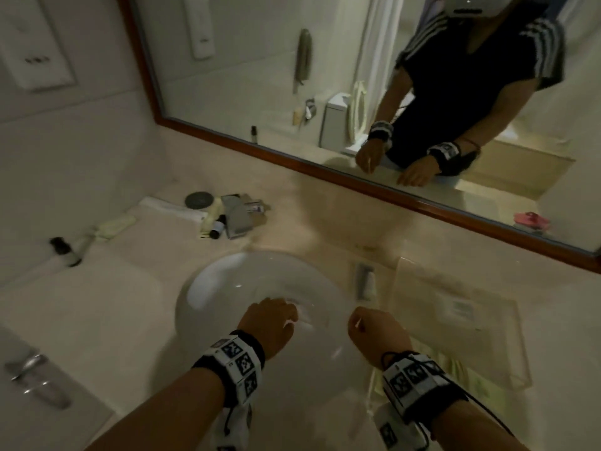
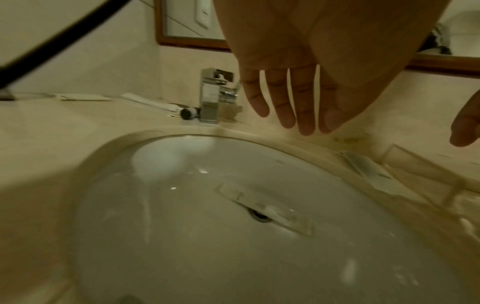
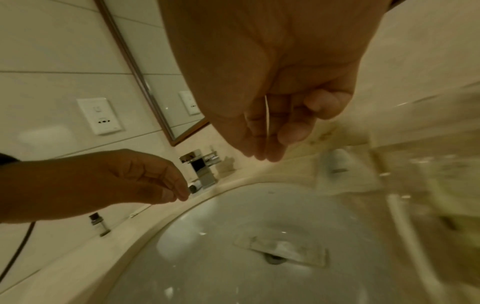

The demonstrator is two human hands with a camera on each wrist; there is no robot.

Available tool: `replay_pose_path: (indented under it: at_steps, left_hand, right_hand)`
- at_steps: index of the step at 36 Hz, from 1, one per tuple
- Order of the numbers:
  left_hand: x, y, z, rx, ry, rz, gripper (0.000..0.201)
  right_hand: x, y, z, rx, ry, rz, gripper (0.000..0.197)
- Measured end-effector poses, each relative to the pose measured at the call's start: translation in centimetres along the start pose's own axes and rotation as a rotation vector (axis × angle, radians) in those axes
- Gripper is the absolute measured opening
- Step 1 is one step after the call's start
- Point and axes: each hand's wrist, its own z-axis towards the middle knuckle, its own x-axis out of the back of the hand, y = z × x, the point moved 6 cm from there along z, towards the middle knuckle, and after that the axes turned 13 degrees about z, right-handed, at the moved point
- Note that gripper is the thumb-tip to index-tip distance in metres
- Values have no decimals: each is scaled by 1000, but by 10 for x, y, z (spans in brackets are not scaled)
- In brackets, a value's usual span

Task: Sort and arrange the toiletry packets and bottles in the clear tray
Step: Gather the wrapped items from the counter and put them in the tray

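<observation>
A clear tray (image 1: 517, 323) stands on the counter right of the sink (image 1: 208, 288), with a white packet (image 1: 461, 309) inside. A flat clear packet (image 2: 265, 207) lies in the basin across the drain. Another packet (image 1: 364, 281) lies on the counter between sink and tray. Both hands hover over the basin. My left hand (image 1: 286, 315) has straight, relaxed fingers (image 2: 306, 123) and holds nothing. My right hand (image 1: 361, 320) has curled fingers that pinch a thin white stick (image 3: 267, 119). A small black-capped bottle (image 1: 217, 226) and a pale tube (image 1: 208, 219) lie by the faucet (image 1: 237, 216).
A small bottle (image 1: 76, 250), a pale green packet (image 1: 113, 226), a long white packet (image 1: 172, 208) and a dark round disc (image 1: 199, 200) sit on the left counter. A wood-framed mirror (image 1: 292, 157) runs along the back wall. A metal handle (image 1: 29, 369) shows at the near left.
</observation>
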Motion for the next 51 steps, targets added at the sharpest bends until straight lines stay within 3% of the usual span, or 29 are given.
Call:
replay_pose_path:
  at_steps: [10,14,26,39,51]
  left_hand:
    - [2,-118,-18,161,5,-59,28]
    - [8,-163,-20,198,20,-99,28]
    - [11,-287,-11,271,27,-84,27]
    - [7,-351,29,265,8,-93,27]
    - [-4,-407,41,348,-26,-106,30]
  right_hand:
    - [-58,-101,43,97,-110,2,25]
    - [-79,-143,58,115,-126,17,11]
    - [-138,-244,120,78,-173,37,12]
    - [-174,-302,188,11,-113,42,37]
    - [-192,-344,260,22,-34,-135,54]
